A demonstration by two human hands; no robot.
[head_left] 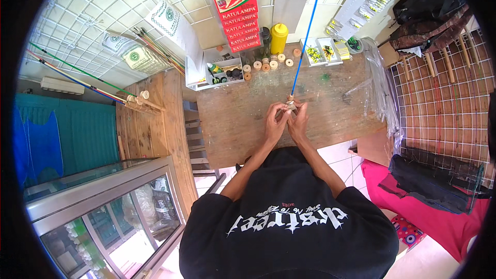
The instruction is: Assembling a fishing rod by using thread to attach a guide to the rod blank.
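Over the near part of the wooden workbench [243,132], my two hands meet at the lower end of a thin blue fishing rod [305,42]. The rod leans up and away toward the wall. My left hand [276,120] has its fingers pinched at the rod's base, and my right hand [298,120] closes in from the other side, almost touching it. Between the fingertips shows a small pale piece around the rod's wooden end [291,99]; its exact kind is too small to tell. The fingers partly hide the rod's butt.
Wooden spools [265,67] cluster at the bench's back, near a yellow squeeze bottle [279,38]. A white tray [199,80] of small items stands left of them; boxes of yellow lures [314,56] lie right. Clear plastic bags [380,82] drape the right edge. A glass cabinet [170,168] stands lower left.
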